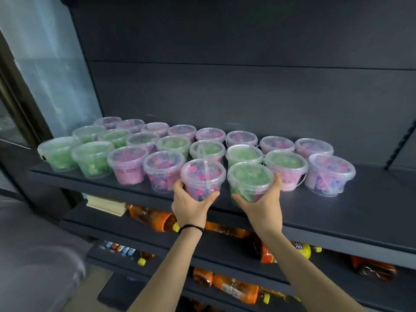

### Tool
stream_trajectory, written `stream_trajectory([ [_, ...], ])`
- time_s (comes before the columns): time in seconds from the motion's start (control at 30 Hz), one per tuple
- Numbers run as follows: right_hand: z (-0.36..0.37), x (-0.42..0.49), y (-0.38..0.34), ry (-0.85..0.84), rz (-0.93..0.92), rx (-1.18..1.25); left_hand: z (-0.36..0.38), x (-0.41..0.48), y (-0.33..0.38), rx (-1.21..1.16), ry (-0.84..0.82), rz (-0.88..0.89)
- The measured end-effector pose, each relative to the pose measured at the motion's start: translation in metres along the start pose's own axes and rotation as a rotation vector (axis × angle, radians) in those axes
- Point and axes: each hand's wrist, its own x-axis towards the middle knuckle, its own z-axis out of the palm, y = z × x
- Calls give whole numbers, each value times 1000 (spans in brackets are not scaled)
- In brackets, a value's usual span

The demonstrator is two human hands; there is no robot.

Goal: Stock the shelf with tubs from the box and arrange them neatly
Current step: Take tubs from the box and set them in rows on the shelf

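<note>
My left hand (190,204) grips a clear tub of pink and blue pieces (202,176) from below, at the front of the dark shelf (337,212). My right hand (262,202) grips a clear tub of green pieces (248,179) right beside it. Both tubs sit at or just above the shelf's front area; I cannot tell whether they touch it. Behind them stand several lidded tubs in rows, green ones (93,158) mostly at the left and pink ones (331,173) toward the right. The box is out of view.
The shelf's right part (371,199) holds no tubs. Lower shelves carry orange bottles (157,218) with yellow caps and a stack of pale packets (105,204). A glass panel (45,70) stands at the left. A dark bracket (403,140) rises at the far right.
</note>
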Motion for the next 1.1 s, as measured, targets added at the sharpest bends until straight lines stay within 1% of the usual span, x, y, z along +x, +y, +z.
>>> stream_trajectory([
  [0.13, 2, -1, -2, 45, 9, -52, 3, 10, 6, 166, 8, 20],
  [0.23, -4, -1, -2, 3, -8, -50, 3, 12, 7, 222, -11, 32],
  [0.33, -21, -9, 5, -67, -43, -66, 0, 3, 3, 172, -17, 89],
  [0.43, -52, -30, 19, -105, -84, -2, -7, -23, 0, 58, 49, 115],
  [0.5, -79, -46, 30, -98, -105, 56, -13, -50, 2, 4, 78, 128],
  [0.57, -107, -62, 43, -73, -96, 82, -18, -83, 3, -30, 38, 110],
  [0.7, -161, -95, 82, -103, -57, 71, -14, -163, -10, -2, -112, 15],
  [0.83, -213, -131, 141, -198, 8, 27, -1, -246, -28, 71, -178, -94],
  [0.97, -250, -164, 210, -256, 126, -75, 12, -315, -54, 147, -246, -186],
  [1.1, -272, -199, 275, -277, 318, -150, 27, -366, -88, 261, -329, -253],
])
